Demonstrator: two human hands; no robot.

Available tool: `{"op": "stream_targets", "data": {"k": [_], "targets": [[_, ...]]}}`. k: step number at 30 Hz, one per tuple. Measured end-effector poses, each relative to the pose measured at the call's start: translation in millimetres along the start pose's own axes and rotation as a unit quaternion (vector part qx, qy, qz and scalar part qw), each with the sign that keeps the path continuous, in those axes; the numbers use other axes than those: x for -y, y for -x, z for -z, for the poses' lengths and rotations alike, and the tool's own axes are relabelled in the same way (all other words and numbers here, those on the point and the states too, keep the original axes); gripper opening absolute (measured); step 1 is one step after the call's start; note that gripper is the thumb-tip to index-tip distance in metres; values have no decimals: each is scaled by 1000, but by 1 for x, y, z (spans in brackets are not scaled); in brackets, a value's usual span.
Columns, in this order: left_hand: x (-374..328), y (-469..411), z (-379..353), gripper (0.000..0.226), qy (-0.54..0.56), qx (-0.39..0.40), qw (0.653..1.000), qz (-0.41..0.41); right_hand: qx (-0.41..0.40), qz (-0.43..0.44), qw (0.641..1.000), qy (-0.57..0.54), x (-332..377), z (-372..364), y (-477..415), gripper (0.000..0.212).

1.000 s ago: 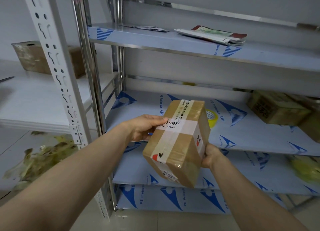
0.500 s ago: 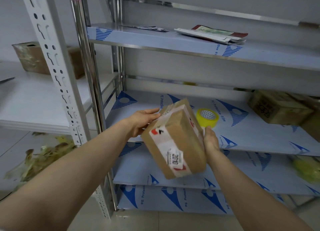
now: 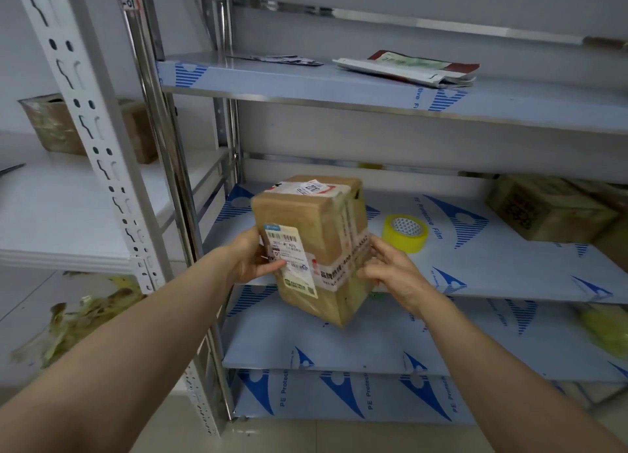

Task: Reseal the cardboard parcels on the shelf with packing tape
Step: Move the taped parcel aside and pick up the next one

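Note:
A brown cardboard parcel [image 3: 314, 225] with white labels and printed tape bands is held upright in the air, in front of the middle shelf [image 3: 492, 262]. My left hand [image 3: 253, 257] grips its left side, thumb across the shipping label. My right hand [image 3: 387, 272] holds its right side, fingers curled on the tape band. A roll of yellow packing tape [image 3: 404, 233] lies on the middle shelf just right of the parcel, apart from both hands. More cardboard parcels [image 3: 547, 208] sit at the shelf's far right.
A steel upright [image 3: 170, 167] and a white slotted post [image 3: 88, 123] stand left of the parcel. Flat packets [image 3: 411, 70] lie on the upper shelf. An open cardboard box [image 3: 57, 126] sits on the white rack at left. Yellowish crumpled wrap [image 3: 71, 330] lies below it.
The parcel has been turned in my hands: the shipping label now faces me and the small end label sits on top. Both hands shifted their hold; the tape roll stayed put.

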State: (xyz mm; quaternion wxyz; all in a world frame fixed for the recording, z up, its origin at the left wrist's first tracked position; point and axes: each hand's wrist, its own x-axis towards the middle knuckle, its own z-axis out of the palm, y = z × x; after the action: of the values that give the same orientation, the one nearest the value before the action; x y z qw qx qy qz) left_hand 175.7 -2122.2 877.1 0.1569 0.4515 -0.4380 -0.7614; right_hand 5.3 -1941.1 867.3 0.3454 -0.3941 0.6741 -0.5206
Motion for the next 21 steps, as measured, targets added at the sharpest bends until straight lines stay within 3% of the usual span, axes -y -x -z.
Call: {"op": "stream_targets", "data": {"k": [2,4,5,7,11,15,18,21], "targets": [[3,-3,2,34,18,-20,1000,12,24,5,988,155,8,-4,-3,83],[8,-7,3,39,25,-42,999,18,10,-8,942,336,15,-9,-5,131],[11,-10,4,40,30,-49,998,22,-1,-5,917,400,18,-12,-4,139],[17,-14,6,43,42,-57,997,28,-11,13,889,457,21,-18,-1,142],[25,-23,5,44,62,-50,996,47,-9,3,901,435,28,-39,6,160],[25,-23,4,50,85,-27,995,54,-44,69,876,475,34,-51,5,145],[16,-22,6,30,25,-100,994,-26,-28,57,862,503,46,-34,-7,139],[-4,-25,18,22,38,-201,969,-139,23,53,812,580,56,-17,-15,133]]}}
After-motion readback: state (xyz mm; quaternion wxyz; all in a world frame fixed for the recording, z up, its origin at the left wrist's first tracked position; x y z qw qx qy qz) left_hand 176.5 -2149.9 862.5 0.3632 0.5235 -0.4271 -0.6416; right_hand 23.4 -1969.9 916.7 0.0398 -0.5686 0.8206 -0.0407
